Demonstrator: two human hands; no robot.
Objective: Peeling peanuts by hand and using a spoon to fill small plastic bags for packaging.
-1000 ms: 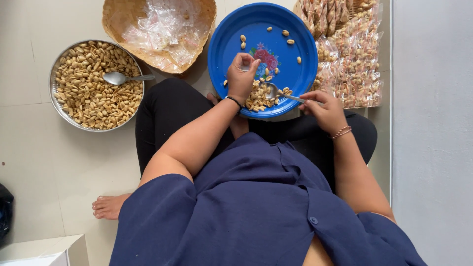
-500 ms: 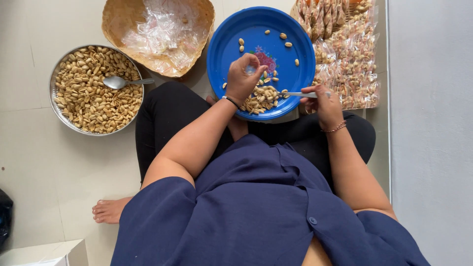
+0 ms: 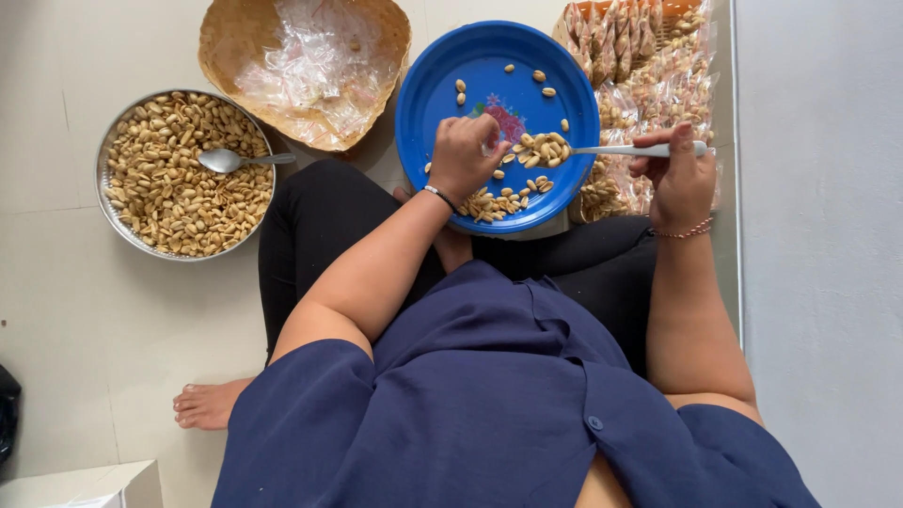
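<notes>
The right hand (image 3: 679,174) had its grip clamped on a spoon (image 3: 564,150) heaped with peanuts, held level over the blue plate (image 3: 442,94) on the person's lap. The left hand (image 3: 466,155) was bunched over the plate, fingertips closed on something small and pale; what it was could not be told. Many filled packets (image 3: 649,94) lay stacked beside the plate, yet the metal bowl (image 3: 105,183) on the floor was still nearly full of peanuts, so much appeared left to pack. Half a second earlier the spoon had lain low among the peanuts on the plate; it had since risen loaded.
</notes>
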